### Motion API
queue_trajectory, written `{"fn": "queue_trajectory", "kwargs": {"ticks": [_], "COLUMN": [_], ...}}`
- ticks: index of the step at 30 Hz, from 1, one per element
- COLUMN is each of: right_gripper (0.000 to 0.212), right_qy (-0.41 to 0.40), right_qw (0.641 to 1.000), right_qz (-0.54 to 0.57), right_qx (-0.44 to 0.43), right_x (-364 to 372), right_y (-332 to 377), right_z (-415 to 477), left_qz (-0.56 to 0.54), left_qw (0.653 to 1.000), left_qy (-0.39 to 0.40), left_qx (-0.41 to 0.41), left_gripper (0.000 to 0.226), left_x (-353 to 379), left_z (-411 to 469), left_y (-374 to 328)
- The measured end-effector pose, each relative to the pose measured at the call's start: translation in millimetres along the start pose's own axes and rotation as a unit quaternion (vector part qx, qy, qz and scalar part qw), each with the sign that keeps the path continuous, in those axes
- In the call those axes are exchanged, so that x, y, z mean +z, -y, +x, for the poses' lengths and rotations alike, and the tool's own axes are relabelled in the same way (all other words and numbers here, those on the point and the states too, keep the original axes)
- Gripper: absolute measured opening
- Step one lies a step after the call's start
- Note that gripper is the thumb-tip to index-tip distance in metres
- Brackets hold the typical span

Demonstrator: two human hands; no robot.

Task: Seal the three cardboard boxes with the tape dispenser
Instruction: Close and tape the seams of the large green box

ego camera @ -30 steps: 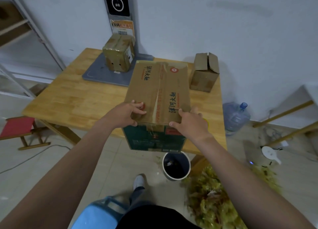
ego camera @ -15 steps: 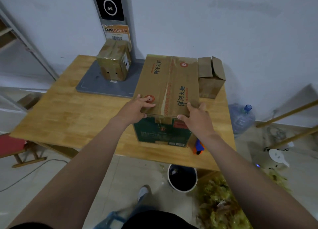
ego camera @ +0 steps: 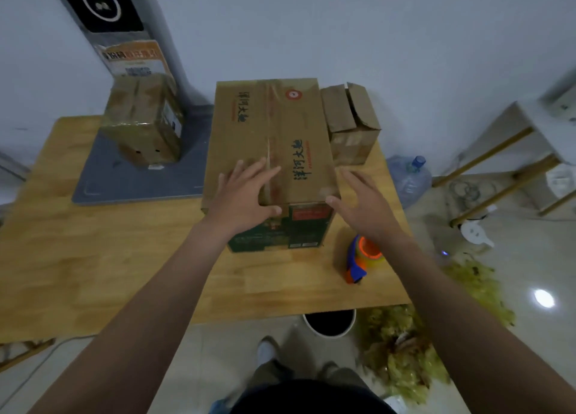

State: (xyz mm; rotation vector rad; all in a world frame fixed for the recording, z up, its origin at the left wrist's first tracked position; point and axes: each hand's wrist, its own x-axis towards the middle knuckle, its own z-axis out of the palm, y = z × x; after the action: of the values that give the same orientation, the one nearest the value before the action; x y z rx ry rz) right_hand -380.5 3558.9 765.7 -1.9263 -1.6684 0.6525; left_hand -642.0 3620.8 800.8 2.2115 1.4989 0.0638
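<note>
tape dispenser (ego camera: 362, 255) sits apart from right hand (ego camera: 363, 209), nearer its wrist

Big brown cardboard box (ego camera: 280, 139): tan top, dark printed characters, red round logo, dark green front with a red label. Small plain brown cardboard box (ego camera: 349, 124): no print. Blue plastic tape dispenser (ego camera: 358, 258): orange core. Light wooden table (ego camera: 93, 258): honey tone, plank grain. Flat grey base plate (ego camera: 140, 180). Round white bucket (ego camera: 330, 334): black inside.
</note>
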Motion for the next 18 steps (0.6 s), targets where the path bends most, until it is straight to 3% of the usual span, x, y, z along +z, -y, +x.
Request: {"fn": "queue_trajectory", "kwargs": {"ticks": [4,14,18], "right_gripper": [0.070,0.076,0.079], "right_qy": [0.009,0.170,0.212], "right_qw": [1.000,0.979,0.969], "right_qz": [0.001,-0.045,-0.075], "right_qx": [0.028,0.102,0.097], "right_x": [-3.8,31.9,44.9], "right_y": [-72.2,-209.4,-249.9], "right_z": [-13.2,-2.6,4.0], "left_qz": [0.005,0.081,0.038], "left_qw": [0.995,0.973,0.971], "left_qy": [-0.074,-0.159,-0.111], "left_qx": [0.064,0.148,0.207], "left_gripper": [0.079,0.078,0.076], "left_x": [25.6,120.3,170.4], "left_z": [10.8,25.6,14.4], "left_y": [-43.6,-153.1,-158.7]}}
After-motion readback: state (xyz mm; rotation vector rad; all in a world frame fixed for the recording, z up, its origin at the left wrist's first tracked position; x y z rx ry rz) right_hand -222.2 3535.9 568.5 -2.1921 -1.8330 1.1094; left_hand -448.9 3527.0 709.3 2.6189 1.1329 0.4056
